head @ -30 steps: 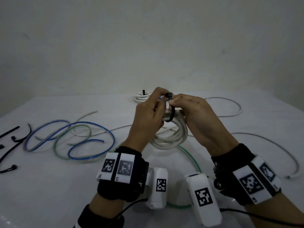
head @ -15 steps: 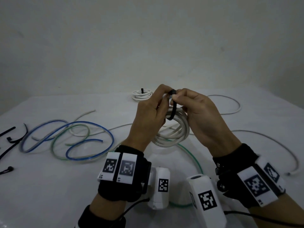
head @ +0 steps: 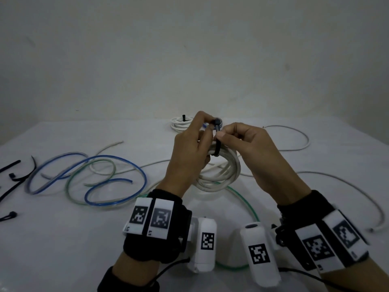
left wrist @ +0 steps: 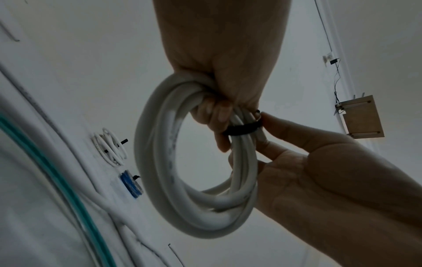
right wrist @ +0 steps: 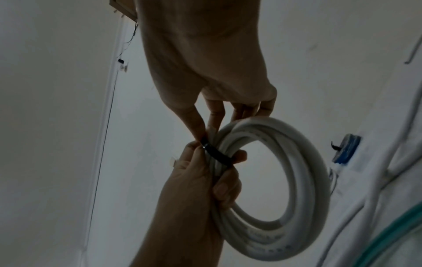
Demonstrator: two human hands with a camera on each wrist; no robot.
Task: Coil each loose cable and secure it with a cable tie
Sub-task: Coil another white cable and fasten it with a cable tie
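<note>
Frame centre: left hand (head: 189,152) grips white cable coil (head: 223,175); right hand (head: 250,148) pinches black cable tie (head: 216,144) round it. Step: cinching. Next, likely: pull tail tight.

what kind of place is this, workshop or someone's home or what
Hard to say for sure; it looks like a plain indoor room set up for recording a task. A white-covered table against a bare wall holds only loose cables and spare cable ties, and both wrists wear marker-tagged cameras.
</note>
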